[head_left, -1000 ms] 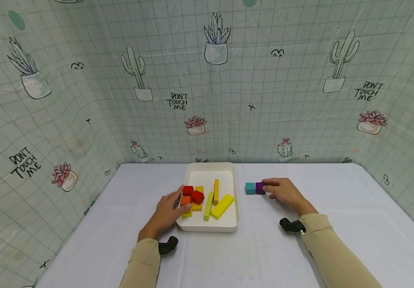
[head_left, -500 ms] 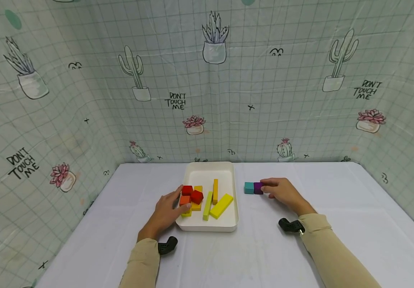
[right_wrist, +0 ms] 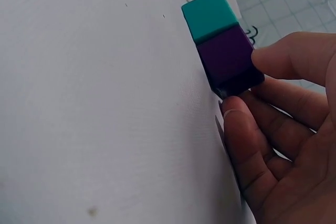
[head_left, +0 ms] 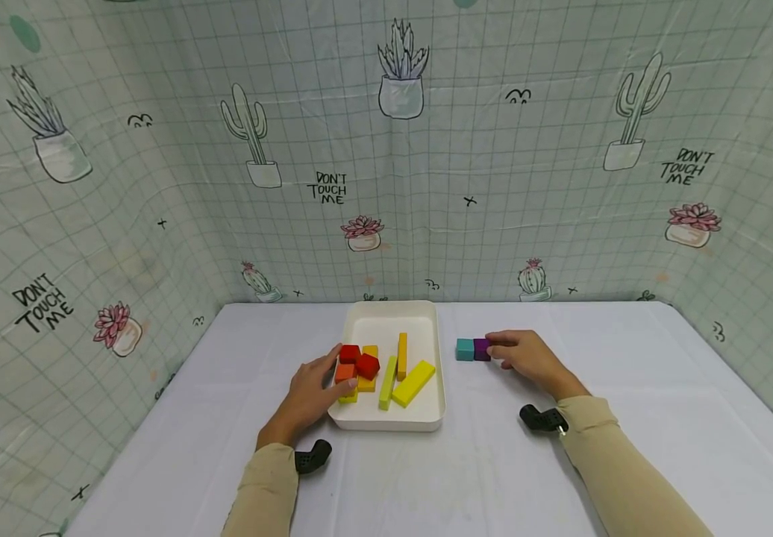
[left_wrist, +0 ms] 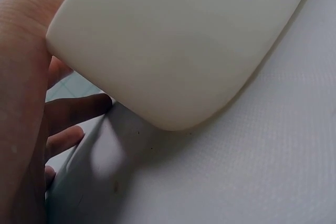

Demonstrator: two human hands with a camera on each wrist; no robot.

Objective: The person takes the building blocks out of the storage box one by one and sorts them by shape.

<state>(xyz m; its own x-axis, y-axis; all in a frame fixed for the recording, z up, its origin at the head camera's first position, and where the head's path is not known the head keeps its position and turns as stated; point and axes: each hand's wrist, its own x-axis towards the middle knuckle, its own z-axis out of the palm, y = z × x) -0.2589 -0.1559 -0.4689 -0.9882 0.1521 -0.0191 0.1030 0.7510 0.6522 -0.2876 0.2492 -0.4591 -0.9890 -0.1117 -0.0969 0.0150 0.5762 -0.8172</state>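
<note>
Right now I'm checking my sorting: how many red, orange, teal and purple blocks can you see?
Red blocks: 2
Orange block: 1
Teal block: 1
Purple block: 1
Total: 5

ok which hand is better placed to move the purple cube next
The right hand, I'd judge: it touches the purple cube, while the left hand is across at the white tray.

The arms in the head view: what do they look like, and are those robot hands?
No, a person's: the left hand and right hand are bare, without gloves. The left sleeve and right sleeve are plain beige, reaching the wrists. The left wrist device and right wrist device are black and bent, probably cameras.
</note>
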